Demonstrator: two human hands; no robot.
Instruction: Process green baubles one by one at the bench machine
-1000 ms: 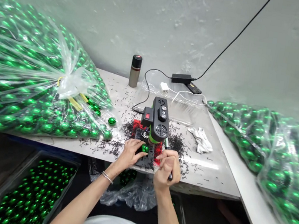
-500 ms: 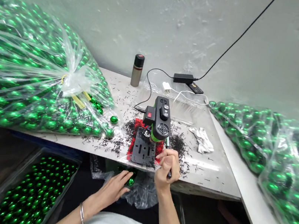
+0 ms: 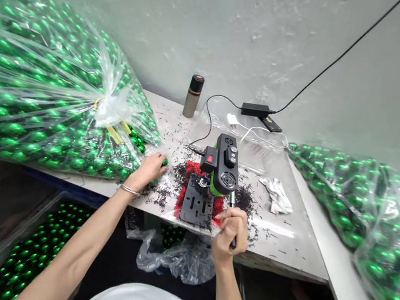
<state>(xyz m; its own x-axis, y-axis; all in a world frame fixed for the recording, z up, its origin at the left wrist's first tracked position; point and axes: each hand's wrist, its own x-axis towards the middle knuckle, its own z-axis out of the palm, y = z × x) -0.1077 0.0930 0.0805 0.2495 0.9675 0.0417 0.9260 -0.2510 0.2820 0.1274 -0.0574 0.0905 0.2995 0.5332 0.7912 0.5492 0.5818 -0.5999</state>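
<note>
My left hand (image 3: 152, 169) is at the plastic bag's lower right corner on the table, fingers and thumb closed round a shiny green ball (image 3: 165, 162). My right hand (image 3: 233, 234) grips the black-ended lever (image 3: 233, 242) of a small bench press (image 3: 225, 166). The press has a black top with a fan grille and buttons, a green band, and a slotted black base plate (image 3: 197, 204) over a red sheet (image 3: 218, 207). Small black bits (image 3: 243, 196) lie scattered around the base. Whatever sits under the press head is hidden from above.
Tied clear bags of green balls stand at left (image 3: 42, 96) and right (image 3: 349, 207). Behind the press are a bottle (image 3: 193, 96), a power adapter (image 3: 254, 109) and a clear tray (image 3: 258, 161). White gloves (image 3: 276, 195) lie to the right. A lined bin of balls (image 3: 42, 247) stands below left.
My left hand has moved from below the table edge up and left to the green ball on the table. My right hand keeps its grip on the lever. The view has shifted slightly left.
</note>
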